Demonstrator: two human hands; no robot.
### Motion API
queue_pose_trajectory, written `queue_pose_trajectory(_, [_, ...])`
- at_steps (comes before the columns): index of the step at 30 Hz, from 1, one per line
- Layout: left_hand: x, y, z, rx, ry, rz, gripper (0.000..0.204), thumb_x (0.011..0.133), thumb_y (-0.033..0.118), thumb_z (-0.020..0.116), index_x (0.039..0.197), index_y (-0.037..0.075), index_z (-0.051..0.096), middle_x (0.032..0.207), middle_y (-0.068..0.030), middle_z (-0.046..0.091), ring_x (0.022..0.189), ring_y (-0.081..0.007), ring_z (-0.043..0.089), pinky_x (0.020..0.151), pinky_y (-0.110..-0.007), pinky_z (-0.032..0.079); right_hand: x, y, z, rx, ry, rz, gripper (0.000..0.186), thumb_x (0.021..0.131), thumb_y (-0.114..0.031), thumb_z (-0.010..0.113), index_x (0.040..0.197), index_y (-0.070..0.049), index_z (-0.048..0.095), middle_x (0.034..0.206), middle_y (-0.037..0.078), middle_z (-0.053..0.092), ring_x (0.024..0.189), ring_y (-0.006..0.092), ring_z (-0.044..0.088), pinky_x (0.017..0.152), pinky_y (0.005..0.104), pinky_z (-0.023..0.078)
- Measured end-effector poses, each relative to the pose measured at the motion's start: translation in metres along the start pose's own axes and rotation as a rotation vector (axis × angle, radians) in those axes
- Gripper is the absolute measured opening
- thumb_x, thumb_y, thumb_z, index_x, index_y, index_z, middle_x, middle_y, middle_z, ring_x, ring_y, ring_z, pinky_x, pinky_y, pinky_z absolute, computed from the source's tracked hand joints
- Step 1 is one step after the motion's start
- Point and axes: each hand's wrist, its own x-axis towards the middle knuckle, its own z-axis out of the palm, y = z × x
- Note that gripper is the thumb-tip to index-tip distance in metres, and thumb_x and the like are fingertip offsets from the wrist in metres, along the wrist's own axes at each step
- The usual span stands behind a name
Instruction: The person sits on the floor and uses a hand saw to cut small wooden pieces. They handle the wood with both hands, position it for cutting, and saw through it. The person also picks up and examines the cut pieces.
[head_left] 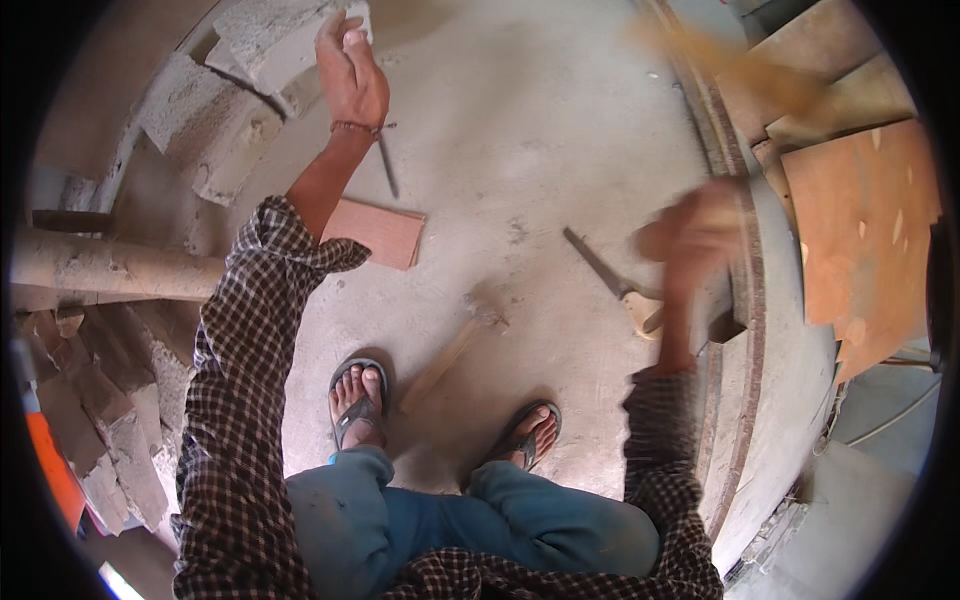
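Rough grey block (270,45), up at the far left, sits on a heap of others like it, stacked against the side, I suppose, to leave the floor free for working. Just at its right end is the left hand (355,85), fingers loosely bent with nothing showing between them; from where I stand I can't tell whether they rest on the block or hang in front of it. Below that wrist a thin dark rod (388,165) lies on the concrete, and a flat pinkish board (380,235) pokes out from under the checked sleeve. Between the sandalled feet lies a hammer (438,365), its handle slanting toward the person, probably left there to be easily picked up. Farther right is what looks like a handsaw (617,286), pale handle near the right forearm, handy for the same reason. The right hand (700,225) is a blur above it; whether it grips anything I can't say. Beyond, a tan streak (750,70) crosses in front of wooden sheets (860,230), seemingly propped at the edge for storage.
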Motion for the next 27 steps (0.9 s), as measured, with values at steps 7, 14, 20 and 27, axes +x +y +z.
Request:
queue_pose_trajectory(7, [-0.013, 0.009, -0.029, 0.055, -0.063, -0.057, 0.051, 0.112, 0.035, 0.041, 0.142, -0.006, 0.049, 0.125, -0.0192, 0.062, 0.112, -0.0291, 0.060, 0.102, -0.041, 0.046, -0.045, -0.062, 0.023, 0.219, -0.323, 0.299, 0.027, 0.103, -0.024, 0.063, 0.108, 0.003, 0.065, 0.077, 0.018, 0.069, 0.069, 0.0257, 0.071, 0.062, 0.0423, 0.054])
queue_pose_trajectory(14, [-0.019, -0.008, -0.019, 0.044, -0.033, -0.012, 0.049, 0.111, 0.033, 0.042, 0.141, -0.005, 0.049, 0.126, -0.0197, 0.062, 0.115, -0.0303, 0.060, 0.104, -0.042, 0.045, 0.017, -0.104, -0.081, 0.717, 0.268, -0.221, 0.032, 0.107, -0.034, 0.061, 0.097, -0.003, 0.063, 0.069, 0.004, 0.061, 0.058, 0.0111, 0.058, 0.050, 0.0274, 0.046])
queue_pose_trajectory(20, [-0.059, 0.003, -0.012, 0.034, -0.111, -0.042, 0.051, 0.111, 0.036, 0.043, 0.141, -0.006, 0.048, 0.128, -0.0213, 0.061, 0.116, -0.0304, 0.059, 0.103, -0.042, 0.046, -0.101, 0.021, 0.050, 0.239, -0.321, 0.601, 0.033, 0.102, -0.028, 0.063, 0.104, 0.005, 0.065, 0.083, 0.023, 0.071, 0.078, 0.0376, 0.073, 0.072, 0.0475, 0.055])
queue_pose_trajectory(27, [-0.035, 0.078, 0.017, -0.089, -0.240, 0.079, 0.049, 0.113, 0.033, 0.043, 0.143, -0.005, 0.047, 0.128, -0.0191, 0.058, 0.116, -0.0251, 0.059, 0.102, -0.040, 0.048, -0.038, -0.043, -0.038, 0.344, -0.104, 0.196, 0.028, 0.105, -0.024, 0.061, 0.104, 0.004, 0.063, 0.072, 0.016, 0.067, 0.059, 0.0247, 0.067, 0.051, 0.0370, 0.049])
